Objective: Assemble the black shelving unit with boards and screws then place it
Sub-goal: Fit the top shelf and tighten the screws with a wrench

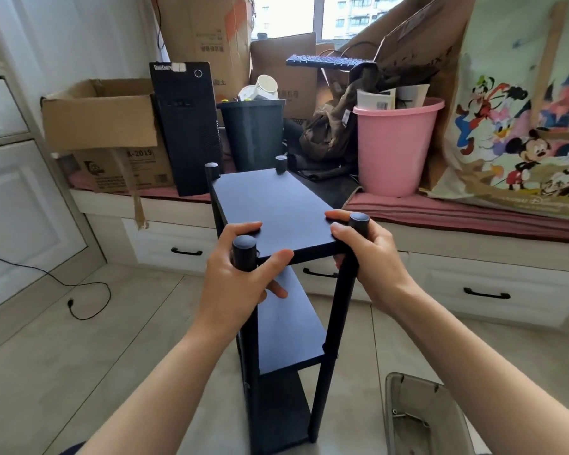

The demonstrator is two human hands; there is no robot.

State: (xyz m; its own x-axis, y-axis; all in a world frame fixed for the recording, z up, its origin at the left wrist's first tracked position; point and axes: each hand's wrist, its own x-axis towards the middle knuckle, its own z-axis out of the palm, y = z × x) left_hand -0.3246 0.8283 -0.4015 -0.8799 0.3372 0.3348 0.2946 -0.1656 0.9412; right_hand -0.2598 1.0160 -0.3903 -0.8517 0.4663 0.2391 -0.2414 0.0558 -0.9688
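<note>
black shelf unit (pixel 276 205) stands upright on the tiled floor (pixel 79 372), long axis vertical, w/ 3 boards stacked top to bottom. top board's long side runs away from the person toward the window seat (pixel 473 218); short edge faces the person. 4 round posts poke up past the top board at its corners.

left hand (pixel 240 274) grips the near-left post, fingers curled round it just under the top board, thumb lying on the near edge of the board. right hand (pixel 365 251) holds the near-right post, fingers wrapped round it, fingertips on the board's top by that corner.

room: window seat w/ pink cushion and white drawers w/ black handles runs across behind the unit. on it, l to r: open cardboard box (pixel 102 113), black pc tower (pixel 186 126), dark bin (pixel 252 133), brown bag, pink bucket (pixel 395 146) w/ papers, cartoon-print bag (pixel 519 119) at far right. more cardboard boxes and a keyboard (pixel 322 60) behind, under the window. black cable (pixel 79 297) trails on the floor at left; clear plastic tub (pixel 421 418) on the floor at lower right.
</note>
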